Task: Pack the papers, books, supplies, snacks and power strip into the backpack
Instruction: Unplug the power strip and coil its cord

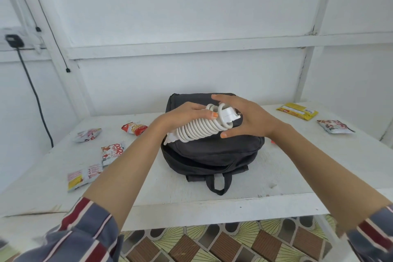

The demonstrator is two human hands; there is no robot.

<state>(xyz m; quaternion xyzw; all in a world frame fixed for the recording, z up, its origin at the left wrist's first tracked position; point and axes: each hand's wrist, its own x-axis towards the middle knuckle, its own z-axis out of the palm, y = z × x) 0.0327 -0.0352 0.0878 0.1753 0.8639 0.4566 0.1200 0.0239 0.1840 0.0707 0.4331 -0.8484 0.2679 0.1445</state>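
A black backpack (212,153) lies flat on the white table (276,185), its handle loop toward me. Above it I hold a white power strip (202,130) with its cord wound around it in coils. My left hand (187,115) grips the strip from the left, fingers curled over the coils. My right hand (242,117) is at the strip's right end with fingers spread, thumb below the coils. Snack packets lie on the table: a red one (134,128), a white and red one (112,152), and a yellow pack (297,111) at the far right.
More snack packets lie at the left (87,135), the front left (84,176) and the far right (335,126). A small orange object (272,142) peeks out right of the backpack. A black plug and cable (13,41) hang on the left wall. A patterned floor shows below the table's front edge.
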